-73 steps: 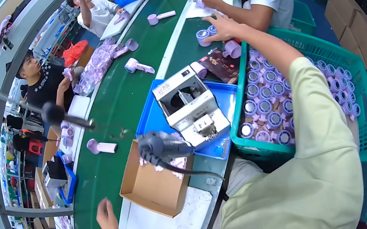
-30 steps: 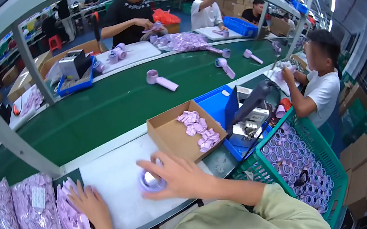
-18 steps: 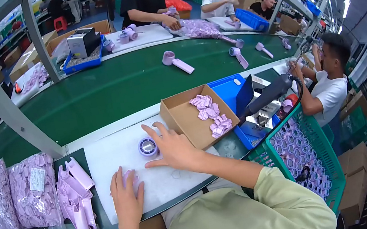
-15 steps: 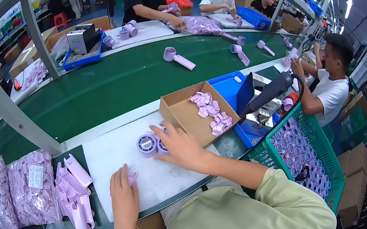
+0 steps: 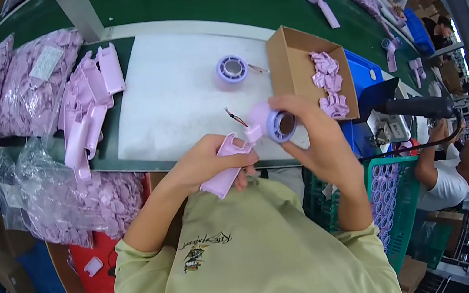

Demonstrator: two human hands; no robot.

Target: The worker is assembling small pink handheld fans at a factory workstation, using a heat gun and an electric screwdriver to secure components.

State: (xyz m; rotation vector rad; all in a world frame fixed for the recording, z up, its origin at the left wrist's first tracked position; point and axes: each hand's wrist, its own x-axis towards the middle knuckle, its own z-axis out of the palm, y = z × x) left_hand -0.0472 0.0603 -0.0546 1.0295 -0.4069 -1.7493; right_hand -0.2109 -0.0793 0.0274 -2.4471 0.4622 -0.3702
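My left hand (image 5: 203,162) is closed round a lilac plastic handle shell (image 5: 223,180), held tilted over the near edge of the work surface. My right hand (image 5: 325,144) grips a round lilac fan head (image 5: 281,123) by its rim between thumb and fingers. The fan head's short stem points at the upper end of the shell, close to it; whether they touch, I cannot tell. Dark and red wires (image 5: 236,117) stick up from beside the stem. Farther off, a second fan head (image 5: 232,72) with a wire lies on the white sheet (image 5: 170,89).
A cardboard box (image 5: 287,70) with small lilac parts stands at the right, beside a blue tray (image 5: 365,72). More handle shells (image 5: 87,108) and bagged parts (image 5: 32,86) lie left. A green crate (image 5: 406,205) of ring-shaped parts sits right. Co-workers sit across the green conveyor (image 5: 187,0).
My right hand has lifted one fan head off the sheet and brought it nearer me. My left hand now holds a handle shell in front of my body. The view has shifted.
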